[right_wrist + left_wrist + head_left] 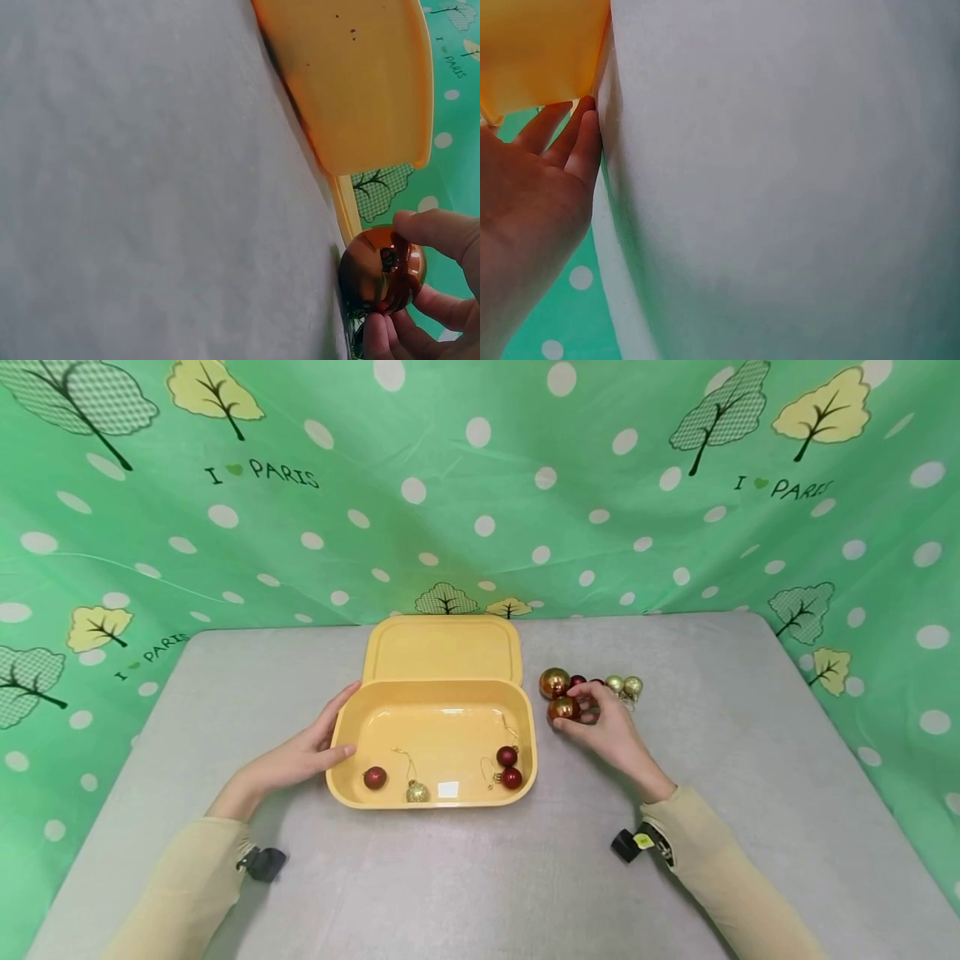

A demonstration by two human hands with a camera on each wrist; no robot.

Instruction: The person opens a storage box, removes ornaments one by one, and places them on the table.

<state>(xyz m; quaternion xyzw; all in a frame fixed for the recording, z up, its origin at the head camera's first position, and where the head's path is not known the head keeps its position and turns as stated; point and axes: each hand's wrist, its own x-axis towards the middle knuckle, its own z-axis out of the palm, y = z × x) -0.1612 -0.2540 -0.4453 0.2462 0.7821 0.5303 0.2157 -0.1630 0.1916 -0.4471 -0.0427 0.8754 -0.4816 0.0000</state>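
Observation:
My left hand point(296, 758) holds the left end of a yellow plastic box point(431, 806), thumb over the rim and fingers along the outer wall point(547, 52). Inside lie a red bauble point(375, 777), a glittery gold bauble point(417, 791) and, at the right end, two dark red baubles point(507, 757) with gold string loops. To the right of the box, my right hand point(611, 735) grips a shiny copper Christmas bauble point(379, 266) between thumb and fingers. A second copper bauble point(554, 682) sits just behind it. Small dark red baubles point(577, 681) are partly hidden by the fingers.
A flat yellow lid point(446, 647) lies directly behind the box. Two small gold baubles point(633, 685) rest beyond my right hand. The grey tabletop point(480, 885) ends at a green polka-dot curtain point(480, 527) at the back and sides.

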